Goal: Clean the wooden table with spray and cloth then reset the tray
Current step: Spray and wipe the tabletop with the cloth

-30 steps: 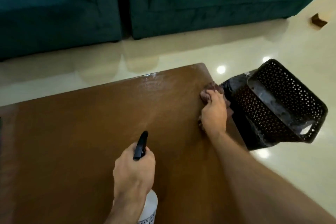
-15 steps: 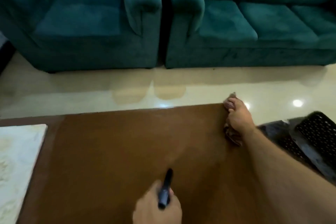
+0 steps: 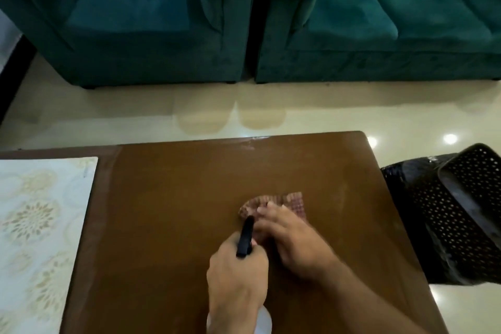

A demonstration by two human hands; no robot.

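Note:
The brown wooden table (image 3: 173, 198) fills the lower middle of the head view. My right hand (image 3: 292, 241) presses a pinkish-brown checked cloth (image 3: 273, 202) flat on the table, right of centre. My left hand (image 3: 235, 279) grips a spray bottle (image 3: 245, 238) with a black nozzle pointing away from me; its white body shows only below my wrist. The nozzle tip sits just beside the cloth and my right fingers.
A pale floral-patterned mat (image 3: 38, 238) covers the table's left part. A black perforated plastic basket (image 3: 461, 219) stands tilted on the floor off the table's right edge. A teal armchair (image 3: 141, 19) and a teal sofa (image 3: 379, 24) stand beyond the glossy cream floor.
My right hand has drawn the cloth from the table's far right corner toward the middle, close to the spray bottle. The camera view has tilted down somewhat.

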